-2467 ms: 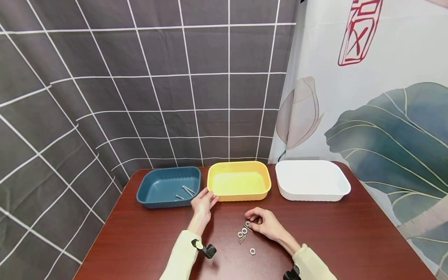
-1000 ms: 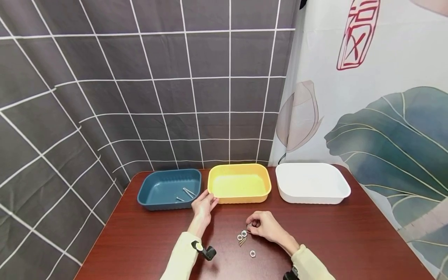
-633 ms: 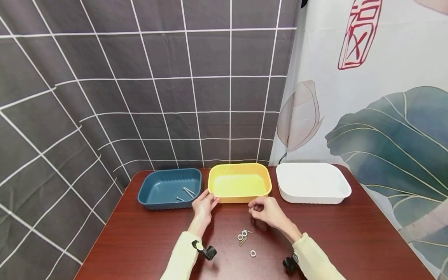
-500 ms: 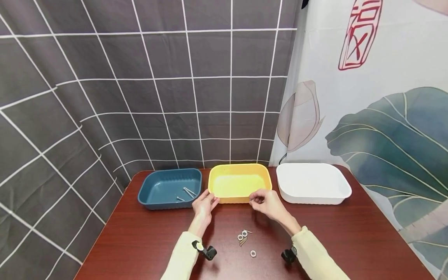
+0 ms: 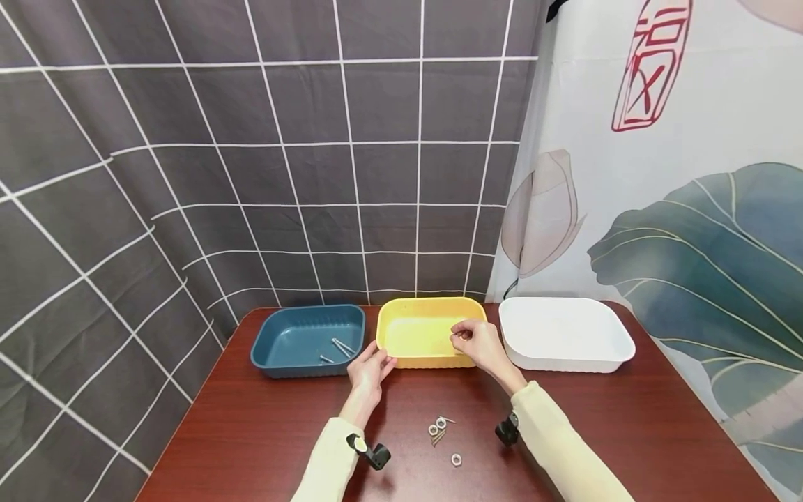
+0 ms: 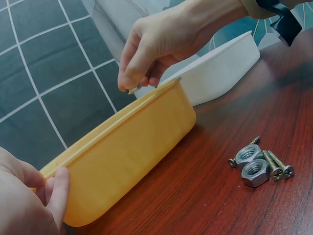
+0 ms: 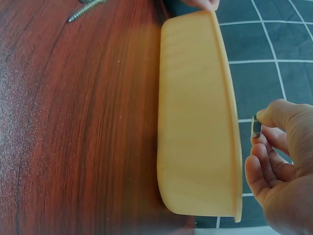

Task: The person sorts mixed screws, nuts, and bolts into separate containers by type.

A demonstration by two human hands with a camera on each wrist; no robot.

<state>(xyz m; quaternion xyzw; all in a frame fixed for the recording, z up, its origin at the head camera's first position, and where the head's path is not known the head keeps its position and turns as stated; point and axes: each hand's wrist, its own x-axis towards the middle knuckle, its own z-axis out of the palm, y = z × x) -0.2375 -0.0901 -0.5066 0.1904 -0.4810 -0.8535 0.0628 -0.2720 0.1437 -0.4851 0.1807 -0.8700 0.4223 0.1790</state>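
My right hand pinches a hex nut between thumb and fingertips, above the yellow tray, just inside its front rim. At that tray's front left corner, my left hand grips the rim, thumb and fingers on either side of the wall in the left wrist view. On the table, two nuts lie against each other among three brassy screws. A third loose nut lies apart, closer to the front.
Left of the yellow tray stands a blue tray with a few silver screws or bolts inside. A white tray stands on the right. Behind the dark red table hang a grey gridded cloth and a printed white one.
The right hand has picked a nut out of the small pile and carried it up and away to above the yellow tray. The left hand has stayed at the tray's corner.
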